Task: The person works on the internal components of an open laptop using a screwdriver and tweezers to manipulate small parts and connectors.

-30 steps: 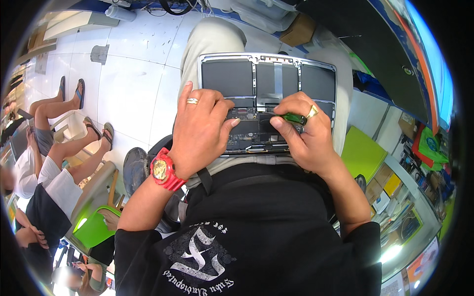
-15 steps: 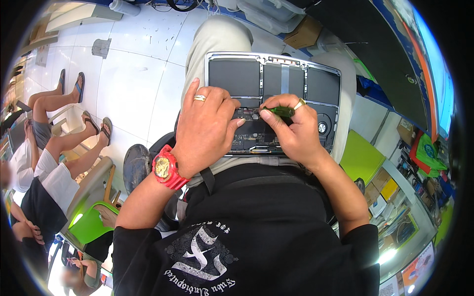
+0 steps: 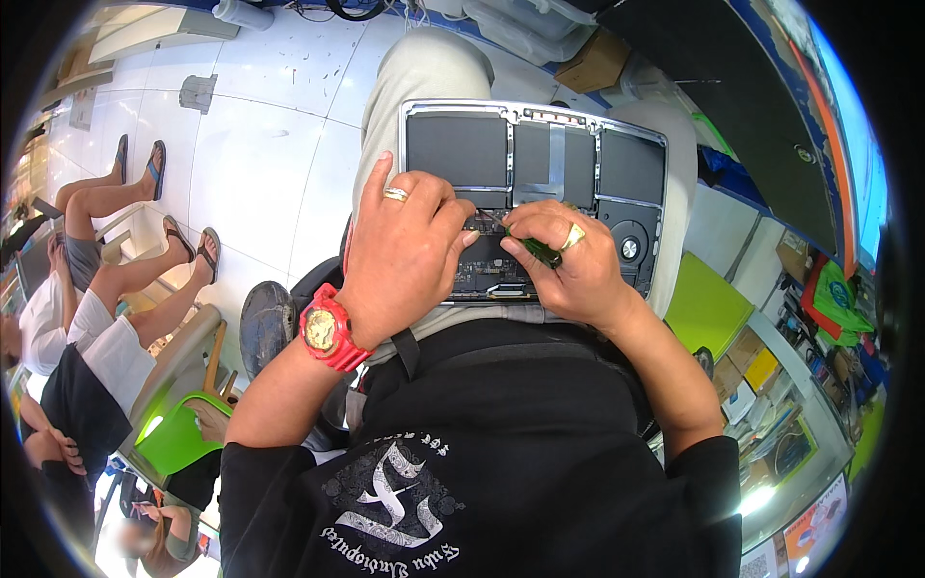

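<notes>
An opened laptop (image 3: 461,154), its black battery cells, circuit board and round fan exposed, lies across my lap. My right hand (image 3: 568,252) grips a small screwdriver with a green handle (image 3: 544,252) between thumb and fingers. Its thin shaft points left, down toward the board, where the tip is too small to make out. Over the board's left part rests my left hand (image 3: 409,231), palm down, with bent fingers, thumb and forefinger apart and the little finger raised. Nothing shows in it. Both hands hide parts of the board.
Bench drawers and a screen (image 3: 872,183) stand close on the right, beside a glass-fronted case (image 3: 771,385) of parts. A cardboard box (image 3: 593,63) sits beyond my knees. At left, seated people are near a green chair (image 3: 183,438).
My right hand has turned and tilted the screwdriver, so its handle now points down toward me and the shaft shows. The left hand has barely shifted.
</notes>
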The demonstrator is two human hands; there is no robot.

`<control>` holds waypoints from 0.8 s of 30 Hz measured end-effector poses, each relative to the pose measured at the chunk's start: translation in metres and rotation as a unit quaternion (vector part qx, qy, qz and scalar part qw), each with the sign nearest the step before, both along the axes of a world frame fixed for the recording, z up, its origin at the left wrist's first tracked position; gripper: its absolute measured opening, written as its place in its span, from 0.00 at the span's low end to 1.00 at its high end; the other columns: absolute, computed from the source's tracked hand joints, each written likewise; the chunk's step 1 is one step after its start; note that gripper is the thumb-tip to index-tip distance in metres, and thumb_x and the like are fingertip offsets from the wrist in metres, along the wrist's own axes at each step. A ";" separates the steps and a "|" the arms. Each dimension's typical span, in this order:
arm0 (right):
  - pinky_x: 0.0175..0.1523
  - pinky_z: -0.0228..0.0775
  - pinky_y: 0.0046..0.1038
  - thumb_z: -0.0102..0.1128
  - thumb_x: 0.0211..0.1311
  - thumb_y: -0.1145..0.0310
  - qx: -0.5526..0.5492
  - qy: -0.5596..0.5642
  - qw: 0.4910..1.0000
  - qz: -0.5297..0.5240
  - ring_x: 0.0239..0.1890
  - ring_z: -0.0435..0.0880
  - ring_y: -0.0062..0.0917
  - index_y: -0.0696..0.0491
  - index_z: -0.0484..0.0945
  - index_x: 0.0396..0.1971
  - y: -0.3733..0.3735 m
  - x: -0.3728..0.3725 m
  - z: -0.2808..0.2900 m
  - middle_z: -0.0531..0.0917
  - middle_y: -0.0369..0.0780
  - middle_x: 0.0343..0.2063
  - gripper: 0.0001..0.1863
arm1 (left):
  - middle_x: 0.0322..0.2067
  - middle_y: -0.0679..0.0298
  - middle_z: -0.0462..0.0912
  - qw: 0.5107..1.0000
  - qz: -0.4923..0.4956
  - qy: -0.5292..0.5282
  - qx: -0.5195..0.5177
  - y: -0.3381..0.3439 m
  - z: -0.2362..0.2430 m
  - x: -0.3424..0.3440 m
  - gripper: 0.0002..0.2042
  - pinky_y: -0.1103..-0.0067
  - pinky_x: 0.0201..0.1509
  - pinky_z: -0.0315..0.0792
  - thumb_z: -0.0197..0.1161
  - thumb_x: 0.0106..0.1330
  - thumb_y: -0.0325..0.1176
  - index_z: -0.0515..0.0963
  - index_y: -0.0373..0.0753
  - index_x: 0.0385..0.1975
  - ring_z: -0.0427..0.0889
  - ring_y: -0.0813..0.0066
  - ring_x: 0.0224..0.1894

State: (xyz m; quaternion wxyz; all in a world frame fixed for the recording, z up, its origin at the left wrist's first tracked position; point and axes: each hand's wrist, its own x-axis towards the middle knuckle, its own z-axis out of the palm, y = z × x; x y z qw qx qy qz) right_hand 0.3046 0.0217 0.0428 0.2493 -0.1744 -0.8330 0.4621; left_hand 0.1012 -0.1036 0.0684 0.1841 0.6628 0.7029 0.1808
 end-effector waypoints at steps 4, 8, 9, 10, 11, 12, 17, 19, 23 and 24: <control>0.44 0.85 0.40 0.79 0.59 0.81 -0.001 0.009 1.000 0.007 0.39 0.93 0.44 0.57 0.81 0.42 0.001 0.002 -0.003 0.91 0.47 0.38 0.15 | 0.44 0.62 0.82 1.000 -0.003 0.005 0.009 0.000 -0.001 0.001 0.12 0.46 0.82 0.59 0.77 0.65 0.31 0.88 0.40 0.47 0.83 0.57 0.57; 0.43 0.85 0.38 0.79 0.61 0.81 -0.037 0.013 0.999 0.010 0.39 0.93 0.43 0.58 0.81 0.42 0.005 0.005 -0.005 0.91 0.48 0.38 0.14 | 0.44 0.62 0.82 1.000 -0.004 0.003 0.005 0.001 0.000 0.001 0.11 0.45 0.82 0.60 0.77 0.65 0.31 0.89 0.40 0.46 0.83 0.58 0.57; 0.43 0.85 0.37 0.78 0.62 0.81 -0.048 0.013 0.999 0.011 0.38 0.93 0.42 0.58 0.81 0.42 0.006 0.005 -0.005 0.91 0.48 0.39 0.13 | 0.43 0.63 0.82 1.000 -0.007 0.003 0.002 0.001 -0.001 0.000 0.11 0.45 0.82 0.60 0.77 0.65 0.31 0.89 0.40 0.46 0.83 0.58 0.57; 0.42 0.84 0.36 0.78 0.64 0.81 -0.063 0.016 0.998 -0.006 0.38 0.93 0.41 0.58 0.81 0.42 0.005 0.006 -0.005 0.91 0.48 0.39 0.13 | 0.43 0.63 0.82 1.000 -0.010 0.003 0.000 0.001 -0.001 0.000 0.10 0.45 0.82 0.60 0.77 0.65 0.31 0.89 0.41 0.45 0.83 0.58 0.56; 0.42 0.84 0.35 0.77 0.65 0.81 -0.078 0.019 0.997 -0.021 0.37 0.92 0.40 0.58 0.81 0.42 0.003 0.006 -0.004 0.91 0.48 0.39 0.12 | 0.43 0.63 0.82 1.000 -0.011 0.005 0.001 0.001 -0.001 0.000 0.10 0.45 0.82 0.60 0.77 0.65 0.31 0.89 0.41 0.45 0.83 0.58 0.56; 0.42 0.84 0.34 0.76 0.66 0.81 -0.093 0.021 0.995 -0.037 0.37 0.92 0.38 0.58 0.81 0.42 0.002 0.007 -0.004 0.91 0.48 0.39 0.11 | 0.43 0.63 0.82 1.000 -0.012 0.006 0.001 0.001 -0.001 0.000 0.10 0.45 0.81 0.60 0.77 0.65 0.31 0.90 0.41 0.45 0.83 0.59 0.56; 0.41 0.83 0.33 0.76 0.67 0.80 -0.121 0.000 0.991 -0.055 0.36 0.92 0.37 0.59 0.81 0.42 0.002 0.015 0.002 0.91 0.48 0.39 0.10 | 0.44 0.62 0.82 1.000 -0.016 0.010 -0.004 0.001 0.000 0.001 0.10 0.45 0.82 0.59 0.76 0.66 0.30 0.89 0.41 0.45 0.83 0.58 0.57; 0.41 0.83 0.33 0.76 0.67 0.79 -0.118 -0.002 0.992 -0.053 0.37 0.92 0.38 0.59 0.81 0.42 0.001 0.015 0.002 0.91 0.48 0.39 0.10 | 0.44 0.62 0.81 1.000 -0.013 0.011 -0.001 0.001 0.001 0.002 0.10 0.45 0.82 0.59 0.76 0.66 0.30 0.89 0.41 0.45 0.82 0.57 0.57; 0.41 0.84 0.34 0.76 0.67 0.79 -0.102 0.000 0.993 -0.053 0.37 0.93 0.39 0.59 0.81 0.42 -0.001 0.014 0.001 0.91 0.48 0.39 0.11 | 0.45 0.61 0.81 1.000 -0.016 0.008 -0.009 0.002 0.000 0.003 0.10 0.45 0.82 0.59 0.75 0.66 0.29 0.89 0.41 0.45 0.82 0.57 0.58; 0.41 0.84 0.34 0.76 0.67 0.79 -0.100 -0.002 0.994 -0.053 0.38 0.93 0.39 0.59 0.81 0.42 -0.001 0.014 0.001 0.91 0.48 0.39 0.11 | 0.45 0.61 0.81 1.000 -0.015 0.007 -0.008 0.001 0.000 0.003 0.10 0.45 0.82 0.59 0.75 0.66 0.29 0.88 0.41 0.46 0.82 0.57 0.58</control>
